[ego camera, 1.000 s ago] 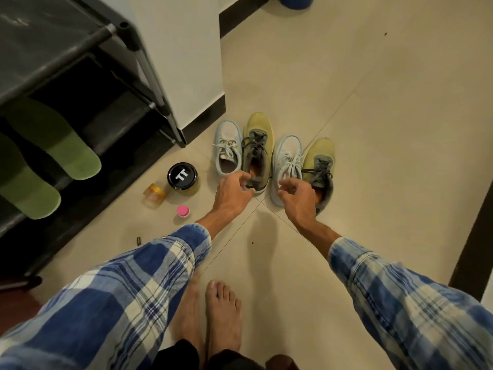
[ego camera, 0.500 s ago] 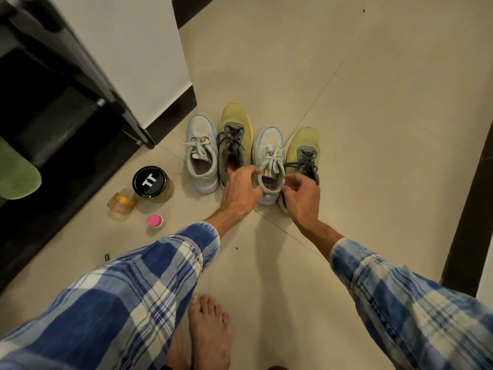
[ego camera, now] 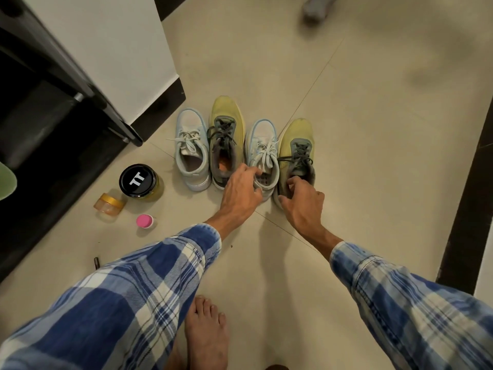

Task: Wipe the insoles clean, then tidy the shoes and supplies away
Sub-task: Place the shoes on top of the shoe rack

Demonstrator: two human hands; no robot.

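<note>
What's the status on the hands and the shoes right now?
Left hand gripping heel of right pale blue shoe. Right hand on heel of right yellow shoe. All four shoes on floor. Nothing blocking.

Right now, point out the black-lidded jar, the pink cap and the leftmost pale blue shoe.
Black-lidded jar (ego camera: 137, 180): head view, centre of its black lid.
Pink cap (ego camera: 144, 220): head view, top of the cap.
Leftmost pale blue shoe (ego camera: 190, 121): head view, on its toe.
</note>
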